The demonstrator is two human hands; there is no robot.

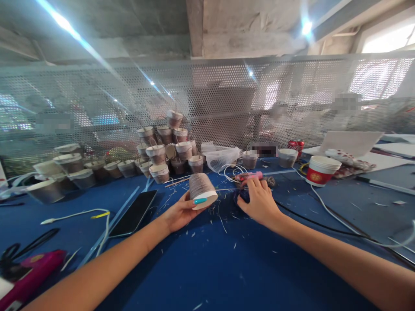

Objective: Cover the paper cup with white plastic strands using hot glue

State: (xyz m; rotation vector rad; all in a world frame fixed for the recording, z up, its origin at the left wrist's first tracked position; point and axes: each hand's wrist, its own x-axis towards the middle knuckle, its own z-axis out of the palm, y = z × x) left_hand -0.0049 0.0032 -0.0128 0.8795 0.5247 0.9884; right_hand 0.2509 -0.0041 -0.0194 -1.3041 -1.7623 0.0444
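My left hand (pixel 181 211) grips a paper cup (pixel 201 185) wound with grey-brown yarn. The cup lies tilted on its side, its white rim towards me and the thumb over that rim. From the cup a thin strand of yarn (pixel 225 189) runs tight to my right hand (pixel 262 201). That hand is closed, its fingers curled down at a dark bundle of yarn (pixel 241 196); the fingertips are partly hidden. Just beyond them lie a pink-handled tool (pixel 254 176) and a small grey ball of yarn (pixel 270 181).
Yarn-covered cups (pixel 156 154) are stacked at the back, with more along the left. A black phone (pixel 134 214) lies left of my forearm. Red-and-white paper cups (pixel 321 170), a soda can (pixel 300 148) and cables (pixel 311 226) are at right. Scraps litter the blue table (pixel 207 268).
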